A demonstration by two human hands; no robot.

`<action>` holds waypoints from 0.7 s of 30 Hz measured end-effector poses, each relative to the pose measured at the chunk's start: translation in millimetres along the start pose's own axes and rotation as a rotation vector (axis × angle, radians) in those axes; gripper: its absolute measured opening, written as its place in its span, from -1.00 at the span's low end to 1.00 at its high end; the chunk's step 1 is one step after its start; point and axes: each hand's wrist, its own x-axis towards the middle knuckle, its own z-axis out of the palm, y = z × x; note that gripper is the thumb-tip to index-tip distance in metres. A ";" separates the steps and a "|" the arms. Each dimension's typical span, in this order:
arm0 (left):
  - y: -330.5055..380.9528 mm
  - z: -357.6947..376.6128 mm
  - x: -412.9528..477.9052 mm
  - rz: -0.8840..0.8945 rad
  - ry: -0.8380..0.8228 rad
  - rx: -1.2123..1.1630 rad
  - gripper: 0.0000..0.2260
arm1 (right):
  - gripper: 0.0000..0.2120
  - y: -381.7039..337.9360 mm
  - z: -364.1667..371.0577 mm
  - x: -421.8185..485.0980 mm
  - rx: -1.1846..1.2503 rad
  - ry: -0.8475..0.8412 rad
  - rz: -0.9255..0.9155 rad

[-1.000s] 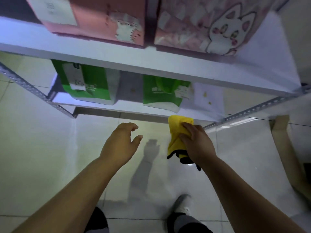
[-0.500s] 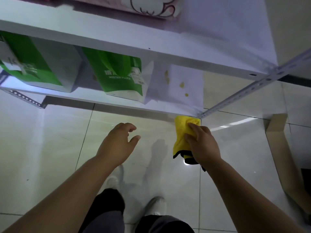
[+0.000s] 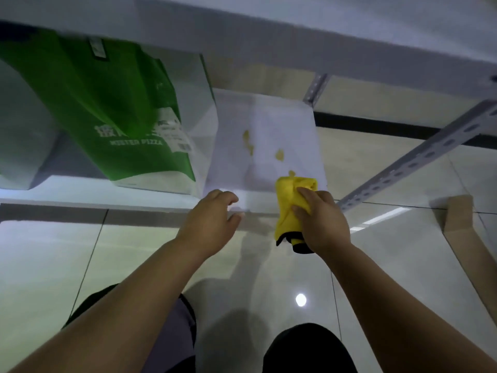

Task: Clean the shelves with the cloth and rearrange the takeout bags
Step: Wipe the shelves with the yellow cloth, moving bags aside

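at the shelf [image 3: 269, 130] front edge, your right hand [image 3: 321, 220] grips the bunched cloth [image 3: 289, 200], its long axis pointing toward the yellow stains [image 3: 279, 155], while your left hand [image 3: 212, 224] hovers loosely open beside the green bag [image 3: 115, 114].

The left hand [image 3: 212, 224] and the right hand [image 3: 322, 227] are being shown uncovered. The left forearm [image 3: 121, 297] and the right forearm [image 3: 390, 292] are being left bare along the whole length caught by the head camera. Lower down, legwear is being worn. Over the left leg [image 3: 172, 340] a greyish-purple fabric is being seen, bordered by a darker, near-black strip along its outer side. The right leg [image 3: 306, 348] is being covered in something black, rounded at the knee. Whether both belong to one garment cannot be told, since detail is being lost in the dim light.
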 end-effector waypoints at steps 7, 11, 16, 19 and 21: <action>-28.0 47.6 48.3 0.100 -0.044 0.228 -0.62 | -0.54 8.8 58.6 42.2 -0.154 0.190 0.158; -33.9 52.3 64.5 0.123 -0.099 0.290 -0.57 | -0.41 7.2 81.7 44.3 -0.235 0.126 0.209; -35.7 51.6 76.9 0.128 -0.132 0.377 -0.54 | -0.35 8.5 83.7 51.3 -0.271 0.118 0.206; -35.7 49.7 82.1 0.153 -0.143 0.431 -0.56 | -0.43 9.3 84.8 70.4 -0.273 0.166 0.186; -33.9 45.9 84.5 0.159 -0.140 0.448 -0.59 | -0.45 9.1 83.4 91.3 -0.259 0.167 0.182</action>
